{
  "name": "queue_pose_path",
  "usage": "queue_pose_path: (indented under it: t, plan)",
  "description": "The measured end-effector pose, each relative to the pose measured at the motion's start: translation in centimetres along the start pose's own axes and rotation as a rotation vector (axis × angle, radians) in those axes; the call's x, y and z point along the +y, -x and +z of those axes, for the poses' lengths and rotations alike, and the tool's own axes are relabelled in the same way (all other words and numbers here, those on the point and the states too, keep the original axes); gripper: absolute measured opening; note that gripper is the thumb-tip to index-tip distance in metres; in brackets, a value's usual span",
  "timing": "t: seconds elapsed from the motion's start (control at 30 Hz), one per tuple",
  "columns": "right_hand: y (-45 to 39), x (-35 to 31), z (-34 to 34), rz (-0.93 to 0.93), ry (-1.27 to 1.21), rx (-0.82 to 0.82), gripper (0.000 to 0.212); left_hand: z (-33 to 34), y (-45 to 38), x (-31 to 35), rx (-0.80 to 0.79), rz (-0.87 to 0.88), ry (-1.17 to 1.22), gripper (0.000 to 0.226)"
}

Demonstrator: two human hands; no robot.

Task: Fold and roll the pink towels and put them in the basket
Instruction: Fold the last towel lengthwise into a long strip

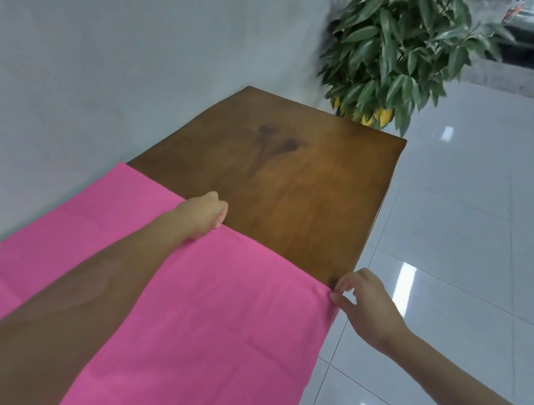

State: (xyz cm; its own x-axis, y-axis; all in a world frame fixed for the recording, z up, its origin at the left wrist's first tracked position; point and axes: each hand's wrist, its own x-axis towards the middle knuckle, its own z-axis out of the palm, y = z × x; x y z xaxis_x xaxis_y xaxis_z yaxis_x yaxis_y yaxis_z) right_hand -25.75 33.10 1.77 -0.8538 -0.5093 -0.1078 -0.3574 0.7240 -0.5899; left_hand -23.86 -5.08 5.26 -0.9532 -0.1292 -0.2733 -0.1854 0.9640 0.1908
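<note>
Nearest, the right hand (363, 302) pinches the near corner of the pink towel (179, 319) between thumb and fingertips, right at the desk (290, 181) edge over the tiled floor (489, 238). Farther along that same towel edge, the left hand (203, 215) is curled, gripping the cloth, its forearm lying across the towel, which is spread flat over the wooden desk. Beyond the desk's far corner stands a leafy potted plant (407, 35) by the pale wall (100, 71).

Bare table (290, 181) beyond towel (175, 337) lies open; wall (100, 71) bounds it behind
</note>
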Motion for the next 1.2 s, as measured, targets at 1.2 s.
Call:
queue_pose_path:
  t: [1.2]
  plan:
    - [24.2,-6.6,6.0,-0.384,0.115,-0.079,0.015,6.0,40.4,1.4,0.34,-0.119,0.016,0.045]
